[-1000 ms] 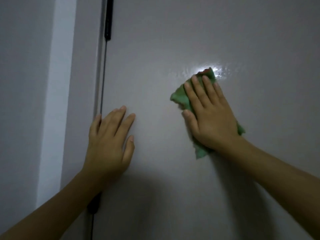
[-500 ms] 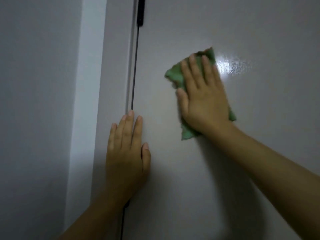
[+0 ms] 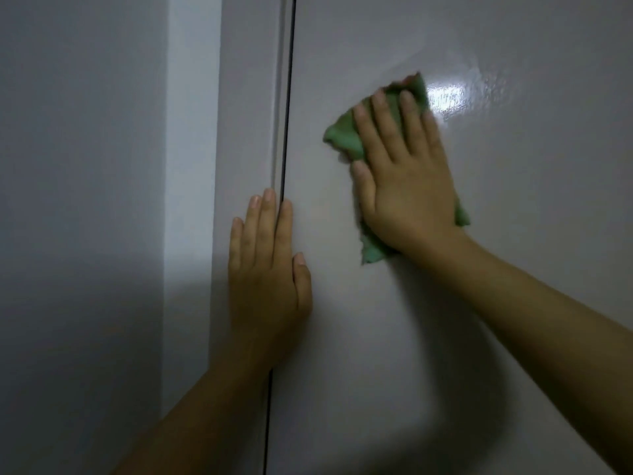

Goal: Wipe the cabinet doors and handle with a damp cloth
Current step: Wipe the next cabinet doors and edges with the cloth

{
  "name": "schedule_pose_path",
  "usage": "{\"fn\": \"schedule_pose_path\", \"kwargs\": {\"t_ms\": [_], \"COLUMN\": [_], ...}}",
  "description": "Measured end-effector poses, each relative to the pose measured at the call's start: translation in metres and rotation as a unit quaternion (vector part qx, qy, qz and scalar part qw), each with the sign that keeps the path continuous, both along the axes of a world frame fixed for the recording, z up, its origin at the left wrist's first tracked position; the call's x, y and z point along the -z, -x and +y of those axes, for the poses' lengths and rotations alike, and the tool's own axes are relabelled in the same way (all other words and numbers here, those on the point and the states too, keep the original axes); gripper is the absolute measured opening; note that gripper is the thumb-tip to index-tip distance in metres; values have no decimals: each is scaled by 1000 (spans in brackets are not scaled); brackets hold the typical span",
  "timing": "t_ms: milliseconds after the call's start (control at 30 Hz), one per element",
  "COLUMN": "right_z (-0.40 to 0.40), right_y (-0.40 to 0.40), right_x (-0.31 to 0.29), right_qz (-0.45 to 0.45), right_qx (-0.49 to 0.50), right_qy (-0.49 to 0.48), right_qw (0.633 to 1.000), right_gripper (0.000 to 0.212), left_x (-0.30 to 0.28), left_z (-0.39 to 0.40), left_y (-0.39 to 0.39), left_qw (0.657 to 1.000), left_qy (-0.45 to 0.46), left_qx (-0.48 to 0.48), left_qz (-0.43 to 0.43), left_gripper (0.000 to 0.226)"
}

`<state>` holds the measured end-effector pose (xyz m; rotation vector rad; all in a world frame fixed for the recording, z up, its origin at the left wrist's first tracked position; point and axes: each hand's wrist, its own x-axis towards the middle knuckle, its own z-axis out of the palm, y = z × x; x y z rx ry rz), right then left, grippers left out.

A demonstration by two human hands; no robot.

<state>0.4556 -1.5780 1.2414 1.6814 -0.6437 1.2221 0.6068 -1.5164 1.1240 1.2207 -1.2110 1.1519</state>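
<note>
Right hand: grip flat, fingers straight, pressing the green cloth on the right cabinet door (glossy glare beside the cloth's upper right edge).
Left hand: grip flat, fingers straight, across the dark seam.
Room: bare door panel right and below.

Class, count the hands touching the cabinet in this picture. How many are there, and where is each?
2. The left hand rests flat across the dark vertical gap between doors. The right hand presses the crumpled green cloth against the glossy grey cabinet door.
</note>
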Motion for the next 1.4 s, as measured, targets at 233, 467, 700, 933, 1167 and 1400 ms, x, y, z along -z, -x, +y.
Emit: {"fn": "schedule_pose_path", "kwargs": {"t_ms": [233,467,700,933,1167,1400], "right_z": [1,-3,-11,-17,-26,-36], "right_y": [44,48,74,84,132,138], "right_x": [111,74,107,70,88,63], "right_qz": [272,-99,233,-164,187,-271], "right_qx": [-1,2,-5,10,17,14], "right_qy": [15,-42,7,-60,19,-69], "right_qw": [962,994,972,985,982,960], "right_gripper": [54,56,55,57,52,55], "left_x": [12,17,15,13,-15,-16], "left_z": [5,0,1,-2,-18,-43], "left_y": [-5,-5,-6,8,70,78], "left_qw": [999,995,996,999,998,999], "left_qy": [-29,-37,-36,-19,7,25], "left_qx": [-18,-73,-65,-48,54,15], "left_qz": [-24,-53,-54,-16,-29,-36], "left_gripper": [62,62,62,59,57,53]}}
